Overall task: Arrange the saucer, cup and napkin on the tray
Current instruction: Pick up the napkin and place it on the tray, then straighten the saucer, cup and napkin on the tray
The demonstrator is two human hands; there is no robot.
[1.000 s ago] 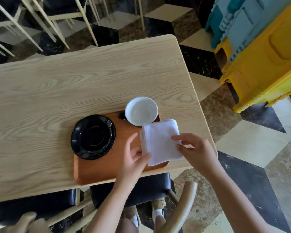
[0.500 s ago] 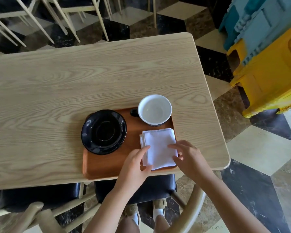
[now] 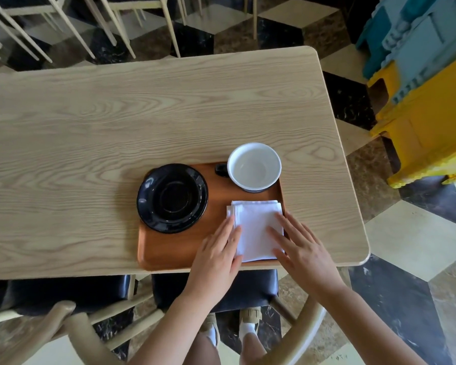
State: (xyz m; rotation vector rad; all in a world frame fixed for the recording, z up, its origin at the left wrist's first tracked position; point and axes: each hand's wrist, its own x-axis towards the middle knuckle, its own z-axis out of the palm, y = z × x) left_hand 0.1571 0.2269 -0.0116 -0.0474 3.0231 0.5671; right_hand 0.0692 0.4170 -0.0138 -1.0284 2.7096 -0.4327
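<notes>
A brown wooden tray lies at the near edge of the light wood table. A black saucer rests on its left half, overhanging the tray's left rim. A white cup with a dark handle stands at the tray's far right corner. A folded white napkin lies flat on the tray's right side, in front of the cup. My left hand presses flat on the napkin's left edge, and my right hand lies flat on its right edge. Both hands have their fingers extended.
The table stretches far and left of the tray. Chairs with dark seats sit tucked under the near edge. Yellow and blue plastic stools are stacked on the floor to the right. Chair legs stand beyond the far edge.
The napkin has been squared onto the tray's right side in front of the cup. Both hands went from pinching its edges to lying flat on it.
</notes>
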